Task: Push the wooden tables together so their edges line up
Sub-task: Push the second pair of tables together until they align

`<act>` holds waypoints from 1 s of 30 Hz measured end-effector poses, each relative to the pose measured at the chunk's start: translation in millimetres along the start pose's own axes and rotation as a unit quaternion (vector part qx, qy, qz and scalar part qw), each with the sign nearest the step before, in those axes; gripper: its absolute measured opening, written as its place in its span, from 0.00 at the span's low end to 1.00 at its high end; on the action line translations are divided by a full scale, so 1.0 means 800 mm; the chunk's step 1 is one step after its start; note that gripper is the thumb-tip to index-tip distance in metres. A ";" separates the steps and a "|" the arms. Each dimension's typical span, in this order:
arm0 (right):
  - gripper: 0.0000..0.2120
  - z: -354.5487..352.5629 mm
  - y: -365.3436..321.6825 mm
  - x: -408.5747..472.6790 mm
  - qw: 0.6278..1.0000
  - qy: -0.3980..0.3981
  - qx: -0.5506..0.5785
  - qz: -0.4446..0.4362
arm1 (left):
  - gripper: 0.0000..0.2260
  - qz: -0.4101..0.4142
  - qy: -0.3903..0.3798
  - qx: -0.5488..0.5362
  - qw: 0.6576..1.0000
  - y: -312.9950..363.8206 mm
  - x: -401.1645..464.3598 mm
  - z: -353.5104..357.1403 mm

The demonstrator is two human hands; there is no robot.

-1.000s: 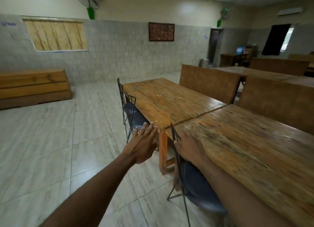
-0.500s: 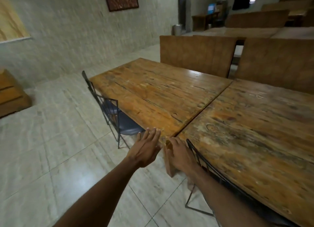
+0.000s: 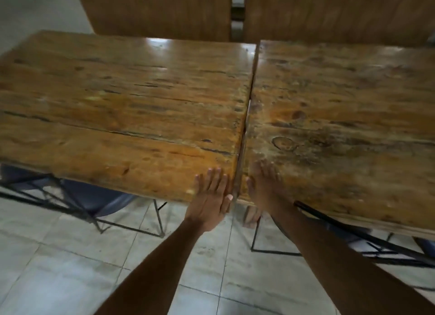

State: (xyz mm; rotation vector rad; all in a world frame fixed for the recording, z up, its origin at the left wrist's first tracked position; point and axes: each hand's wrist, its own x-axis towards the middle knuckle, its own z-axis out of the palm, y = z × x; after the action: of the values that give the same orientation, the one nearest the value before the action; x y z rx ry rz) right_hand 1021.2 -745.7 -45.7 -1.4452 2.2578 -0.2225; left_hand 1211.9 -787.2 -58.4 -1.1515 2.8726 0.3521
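Two worn wooden tables stand side by side, the left table (image 3: pixel 122 107) and the right table (image 3: pixel 341 117), with a thin dark seam between them. At the near end the right table's edge sits lower in the view than the left one's. My left hand (image 3: pixel 210 197) lies flat, fingers apart, on the left table's near right corner. On the other side of the seam, my right hand (image 3: pixel 263 185) rests flat on the right table's near left corner.
A blue chair with a black wire frame (image 3: pixel 89 201) is tucked under the left table, another (image 3: pixel 353 239) under the right table. Brown wooden bench backs (image 3: pixel 160 11) stand behind the tables. Pale floor tiles (image 3: pixel 70 279) lie below my arms.
The view has swung closer and down onto the table corners. Both hands moved forward from the table edge onto the tops, one on each side of the seam.
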 end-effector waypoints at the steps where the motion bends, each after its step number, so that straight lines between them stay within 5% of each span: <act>1: 0.29 0.005 0.000 0.003 1.000 0.006 0.007 0.006 | 0.29 0.005 0.011 0.008 1.000 -0.007 0.000 0.006; 10: 0.27 0.061 0.002 0.028 0.985 0.161 -0.057 0.020 | 0.28 0.046 0.049 0.000 0.998 -0.045 0.032 0.045; 30: 0.27 0.060 0.000 0.030 0.988 0.147 -0.038 0.021 | 0.27 0.040 0.027 0.013 0.999 -0.040 0.082 0.031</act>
State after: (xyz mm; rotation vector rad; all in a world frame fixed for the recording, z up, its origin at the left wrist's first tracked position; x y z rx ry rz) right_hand 1034.6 -762.1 -95.1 -1.4841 2.5541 -0.3614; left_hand 1185.0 -848.5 -96.0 -1.0603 2.9675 0.2882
